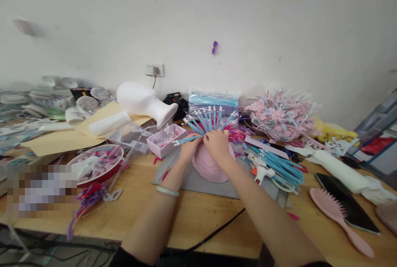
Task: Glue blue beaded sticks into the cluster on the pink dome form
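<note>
A pink ridged dome (209,165) rests on a grey mat in front of me. Blue fuzzy pipe-cleaner stems (211,121) with white bead tips fan out from its far side. My left hand (190,147) is at the dome's left edge, fingers closed around the base of a blue stem that points left. Beside it, touching, my right hand (216,145) curls over the dome's top at the bases of the stems, with its fingertips partly hidden. A white glue gun (263,173) lies to the right, near a bundle of more blue beaded stems (282,169).
A lilac box (166,142) of small parts and a white foam head (144,103) stand behind left. A red-rimmed bowl (120,167) holds pink pieces. On the right are a pink beaded heap (281,114), a pink hairbrush (336,213) and a black tablet (356,213).
</note>
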{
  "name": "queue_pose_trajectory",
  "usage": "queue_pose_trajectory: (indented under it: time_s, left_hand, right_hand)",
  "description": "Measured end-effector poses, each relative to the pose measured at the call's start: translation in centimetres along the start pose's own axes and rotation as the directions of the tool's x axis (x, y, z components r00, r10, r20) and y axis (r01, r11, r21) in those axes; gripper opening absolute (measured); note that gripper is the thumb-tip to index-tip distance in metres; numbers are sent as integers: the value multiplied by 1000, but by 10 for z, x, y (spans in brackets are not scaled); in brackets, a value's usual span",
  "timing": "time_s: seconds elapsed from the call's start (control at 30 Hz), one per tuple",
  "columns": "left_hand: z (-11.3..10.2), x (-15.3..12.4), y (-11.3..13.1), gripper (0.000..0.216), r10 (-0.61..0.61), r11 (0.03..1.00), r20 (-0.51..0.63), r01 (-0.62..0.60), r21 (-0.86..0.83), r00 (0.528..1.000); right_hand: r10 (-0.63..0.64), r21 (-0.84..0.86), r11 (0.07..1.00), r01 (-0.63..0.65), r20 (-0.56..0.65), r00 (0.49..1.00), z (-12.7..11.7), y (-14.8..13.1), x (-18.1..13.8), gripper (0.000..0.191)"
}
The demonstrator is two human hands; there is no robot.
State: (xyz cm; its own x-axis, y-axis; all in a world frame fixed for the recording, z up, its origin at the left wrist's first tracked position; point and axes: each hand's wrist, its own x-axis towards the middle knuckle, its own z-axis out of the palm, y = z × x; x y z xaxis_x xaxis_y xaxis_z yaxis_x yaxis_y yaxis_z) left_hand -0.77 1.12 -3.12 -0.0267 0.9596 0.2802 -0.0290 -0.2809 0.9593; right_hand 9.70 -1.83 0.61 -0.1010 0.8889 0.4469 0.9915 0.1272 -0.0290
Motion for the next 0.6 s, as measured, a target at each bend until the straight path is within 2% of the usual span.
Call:
queue_pose_trajectory:
  time_s: [0.17, 0.4, 0.6]
  left_hand:
    - [0, 1, -7, 8, 35, 999, -8, -35, 16, 999]
    - [1, -2, 0, 9, 68, 998, -25, -67, 20, 997]
    - [-2, 5, -7, 10, 74, 997, 33, -74, -11, 997]
  right_hand:
    - [7, -3, 1000, -7, -2, 1000, 0, -5, 2, 31]
    - [29, 14, 999, -29, 4, 1000, -6, -7, 1, 31]
    - [3, 0, 1000, -3, -8, 1000, -1, -1, 0, 32]
